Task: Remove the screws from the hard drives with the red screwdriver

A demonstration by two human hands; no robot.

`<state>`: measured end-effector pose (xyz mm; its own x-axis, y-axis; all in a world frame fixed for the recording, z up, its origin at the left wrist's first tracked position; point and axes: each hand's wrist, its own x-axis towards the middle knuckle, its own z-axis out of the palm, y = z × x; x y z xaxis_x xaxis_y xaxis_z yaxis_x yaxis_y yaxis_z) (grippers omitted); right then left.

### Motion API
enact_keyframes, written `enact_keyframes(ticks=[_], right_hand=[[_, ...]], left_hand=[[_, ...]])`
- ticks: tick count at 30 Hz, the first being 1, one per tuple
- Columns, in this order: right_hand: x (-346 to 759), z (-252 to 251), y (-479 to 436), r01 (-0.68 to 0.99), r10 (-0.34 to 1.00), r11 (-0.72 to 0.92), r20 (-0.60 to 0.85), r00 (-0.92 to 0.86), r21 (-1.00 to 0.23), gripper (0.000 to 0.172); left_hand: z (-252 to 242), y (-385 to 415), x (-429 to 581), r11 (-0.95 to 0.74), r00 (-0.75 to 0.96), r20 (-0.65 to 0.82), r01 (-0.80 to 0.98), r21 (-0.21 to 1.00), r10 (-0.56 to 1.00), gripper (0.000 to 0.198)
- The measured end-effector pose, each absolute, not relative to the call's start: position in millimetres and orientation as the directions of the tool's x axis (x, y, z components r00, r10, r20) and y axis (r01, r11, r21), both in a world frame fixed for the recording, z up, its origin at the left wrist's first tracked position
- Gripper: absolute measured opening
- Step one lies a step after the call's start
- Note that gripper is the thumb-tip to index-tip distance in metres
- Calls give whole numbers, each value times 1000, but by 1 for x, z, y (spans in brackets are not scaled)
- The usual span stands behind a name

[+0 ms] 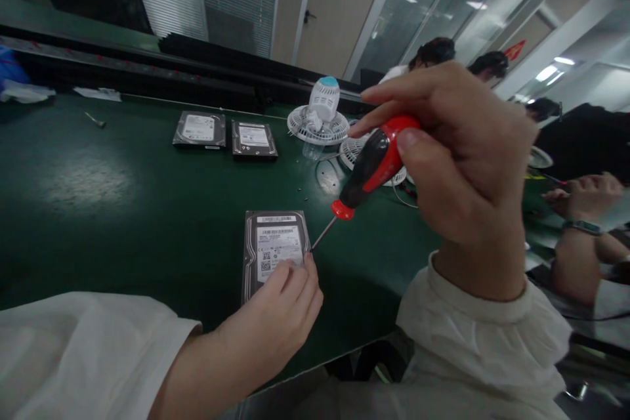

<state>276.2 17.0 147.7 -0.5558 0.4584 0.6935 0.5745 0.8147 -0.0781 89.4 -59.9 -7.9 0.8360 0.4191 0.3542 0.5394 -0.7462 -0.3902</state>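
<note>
A hard drive [273, 246] lies label up on the green table [123, 210] in front of me. My left hand [280, 315] rests on its near right part, fingers curled together against the casing. My right hand [457, 164] is closed round a red and black screwdriver [367, 170]. The thin shaft slants down to the left and its tip meets the drive's right edge, just by my left fingertips.
Two more hard drives [199, 129] [254, 139] lie further back. Small white fan parts [319, 118] sit behind the screwdriver, with tiny loose screws nearby. Another person's forearm with a wristband [583, 226] is at the right. A raised rail runs along the table's far side.
</note>
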Motion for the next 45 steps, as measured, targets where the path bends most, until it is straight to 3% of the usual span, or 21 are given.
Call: enact_keyframes(ticks=[7, 13, 17, 19, 22, 24, 29, 35, 42, 45], right_hand=[[275, 147, 13, 737, 416, 673, 793, -446, 61, 21], [278, 156, 9, 574, 482, 818, 593, -645, -40, 40], [277, 156, 7, 763, 503, 632, 676, -538, 137, 43], [278, 155, 6, 768, 478, 612, 685, -550, 189, 40], [281, 154, 7, 666, 515, 744, 597, -615, 44, 38], [282, 154, 8, 661, 540, 750, 594, -597, -18, 39], [281, 153, 10, 828, 561, 543, 671, -484, 144, 42], [288, 164, 9, 701, 553, 706, 541, -634, 101, 34], [282, 160, 14, 740, 534, 669, 650, -542, 68, 31], [282, 155, 15, 692, 499, 721, 667, -553, 34, 20]], left_hand=[[-8, -59, 90, -747, 836, 343, 541, -387, 427, 38], [-7, -60, 89, -748, 834, 351, 543, -383, 425, 37], [-6, -59, 90, -747, 836, 352, 540, -388, 421, 37], [-5, -58, 90, -748, 838, 353, 537, -391, 417, 37], [-5, -58, 90, -748, 842, 343, 531, -399, 415, 37], [-4, -59, 89, -747, 845, 331, 528, -403, 419, 38], [-3, -59, 88, -757, 851, 311, 520, -395, 423, 39], [-2, -59, 89, -746, 842, 313, 536, -396, 439, 39], [-2, -60, 90, -737, 839, 315, 542, -403, 444, 38], [-2, -61, 89, -735, 842, 309, 537, -413, 442, 39]])
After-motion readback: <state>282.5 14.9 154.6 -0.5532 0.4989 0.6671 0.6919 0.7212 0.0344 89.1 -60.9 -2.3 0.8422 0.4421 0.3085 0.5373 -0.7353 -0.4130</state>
